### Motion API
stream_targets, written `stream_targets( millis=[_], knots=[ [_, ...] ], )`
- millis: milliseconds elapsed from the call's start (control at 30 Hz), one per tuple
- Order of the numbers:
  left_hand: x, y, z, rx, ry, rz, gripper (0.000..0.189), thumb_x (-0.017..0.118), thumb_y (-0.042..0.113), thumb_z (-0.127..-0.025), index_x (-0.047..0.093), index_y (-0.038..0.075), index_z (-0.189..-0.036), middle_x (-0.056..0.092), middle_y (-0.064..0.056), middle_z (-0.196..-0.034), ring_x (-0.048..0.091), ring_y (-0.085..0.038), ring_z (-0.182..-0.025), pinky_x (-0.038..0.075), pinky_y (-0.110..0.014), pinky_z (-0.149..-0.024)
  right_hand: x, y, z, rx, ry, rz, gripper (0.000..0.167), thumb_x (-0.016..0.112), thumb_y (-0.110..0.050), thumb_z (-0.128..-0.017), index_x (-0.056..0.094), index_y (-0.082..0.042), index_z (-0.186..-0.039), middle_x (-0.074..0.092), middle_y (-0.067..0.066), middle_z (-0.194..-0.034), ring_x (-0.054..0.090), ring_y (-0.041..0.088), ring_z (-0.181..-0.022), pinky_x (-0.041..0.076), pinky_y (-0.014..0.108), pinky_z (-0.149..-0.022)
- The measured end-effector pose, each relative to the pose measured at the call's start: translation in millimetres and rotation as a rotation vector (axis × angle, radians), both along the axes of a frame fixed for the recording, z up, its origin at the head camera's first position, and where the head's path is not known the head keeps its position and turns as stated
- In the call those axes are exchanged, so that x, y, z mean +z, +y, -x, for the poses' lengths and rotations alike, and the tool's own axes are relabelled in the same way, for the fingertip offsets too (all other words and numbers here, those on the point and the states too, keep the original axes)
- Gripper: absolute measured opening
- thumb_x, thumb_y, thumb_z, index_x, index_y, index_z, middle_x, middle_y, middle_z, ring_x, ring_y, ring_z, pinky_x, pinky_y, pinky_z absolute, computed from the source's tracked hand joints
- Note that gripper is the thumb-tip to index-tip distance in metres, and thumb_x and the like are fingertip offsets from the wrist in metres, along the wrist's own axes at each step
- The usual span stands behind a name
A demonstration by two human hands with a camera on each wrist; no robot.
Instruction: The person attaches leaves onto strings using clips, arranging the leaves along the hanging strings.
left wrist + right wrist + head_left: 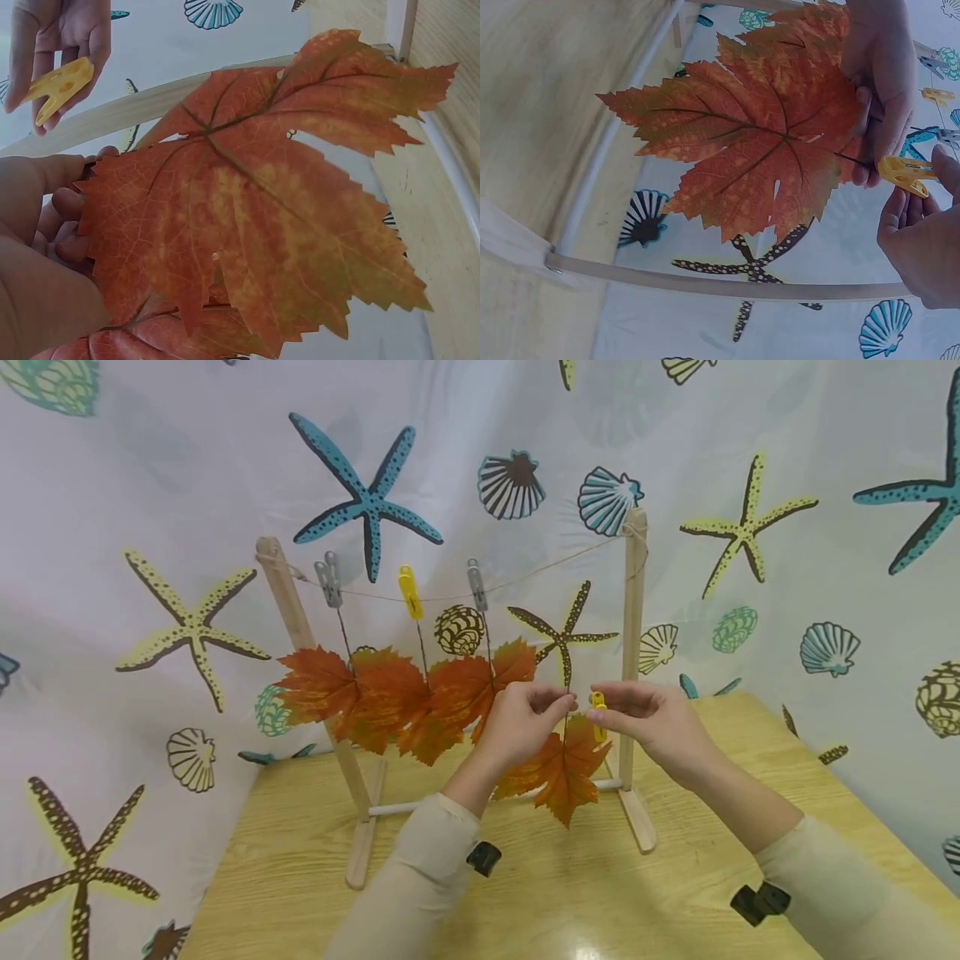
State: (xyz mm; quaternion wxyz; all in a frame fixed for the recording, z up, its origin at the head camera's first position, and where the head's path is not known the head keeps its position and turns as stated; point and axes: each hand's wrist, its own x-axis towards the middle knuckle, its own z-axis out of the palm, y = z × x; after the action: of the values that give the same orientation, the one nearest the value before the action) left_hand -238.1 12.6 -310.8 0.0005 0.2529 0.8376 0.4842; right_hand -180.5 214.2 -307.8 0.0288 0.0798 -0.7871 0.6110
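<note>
My left hand [525,718] pinches the thin dark stem of an orange maple leaf [567,768], which hangs below the fingertips. In the left wrist view the same leaf [300,202] fills the middle. Just to the right, my right hand [660,722] holds a yellow clothespin [599,717] between thumb and fingers. Seen from the right wrist, the clothespin [907,174] has its jaw end right beside the stem and the left fingertips. Above the hands, a twine line [540,568] sags between two wooden posts.
Three more orange leaves [390,693] hang from the twine by two grey clothespins [477,585] and a yellow clothespin [410,592]. The wooden stand has a right post [632,610], a left post [288,602] and a white lower bar [397,808]. It stands on a wooden table [285,877].
</note>
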Motion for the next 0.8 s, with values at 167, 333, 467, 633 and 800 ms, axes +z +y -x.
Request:
stream_targets(
  millis=[167,333,467,633,800],
  knots=[
    [9.6,0.0,1.5,0.022,0.019,-0.009,0.025,0.06,0.031,-0.101,0.077,0.015,-0.109,0.076,0.0,-0.104,0.066,-0.017,-0.09,0.054,-0.032,-0.074,19.2,-1,10.1,0.0,0.052,-0.069,0.047,0.076,-0.034,-0.09,0.066,-0.012,-0.131,0.068,0.009,-0.128,0.068,0.01,-0.106,0.053,0.024,-0.093],
    [19.2,1.3,3.2,0.056,0.056,-0.003,0.025,0.06,0.03,-0.101,0.076,0.014,-0.111,0.076,0.002,-0.105,0.065,-0.015,-0.092,0.053,-0.033,-0.077,36.1,-4,16.9,-0.011,0.082,-0.144,0.045,0.074,-0.037,-0.091,0.067,-0.016,-0.13,0.069,0.006,-0.127,0.068,0.013,-0.108,0.052,0.033,-0.097],
    [29.8,2.8,4.4,0.098,0.085,-0.007,0.025,0.06,0.028,-0.101,0.076,0.012,-0.112,0.077,-0.001,-0.108,0.065,-0.017,-0.095,0.054,-0.037,-0.082,53.3,-7,21.5,-0.025,0.125,-0.191,0.043,0.072,-0.035,-0.093,0.066,-0.015,-0.131,0.069,0.007,-0.127,0.067,0.015,-0.109,0.052,0.035,-0.097],
    [40.8,3.8,4.9,0.145,0.115,-0.039,0.025,0.061,0.027,-0.101,0.077,0.011,-0.111,0.075,-0.004,-0.113,0.066,-0.021,-0.107,0.053,-0.043,-0.095,72.0,-10,30.4,-0.043,0.176,-0.191,0.041,0.071,-0.03,-0.094,0.066,-0.012,-0.131,0.07,0.009,-0.124,0.068,0.012,-0.105,0.052,0.033,-0.096],
    [47.0,5.0,4.8,0.197,0.15,-0.064,0.024,0.062,0.026,-0.1,0.077,0.009,-0.109,0.077,-0.006,-0.106,0.068,-0.022,-0.095,0.055,-0.039,-0.082,84.5,-16,40.9,-0.059,0.206,-0.137,0.038,0.073,-0.026,-0.093,0.067,-0.01,-0.128,0.071,0.007,-0.12,0.068,0.01,-0.1,0.052,0.03,-0.094]
  ],
)
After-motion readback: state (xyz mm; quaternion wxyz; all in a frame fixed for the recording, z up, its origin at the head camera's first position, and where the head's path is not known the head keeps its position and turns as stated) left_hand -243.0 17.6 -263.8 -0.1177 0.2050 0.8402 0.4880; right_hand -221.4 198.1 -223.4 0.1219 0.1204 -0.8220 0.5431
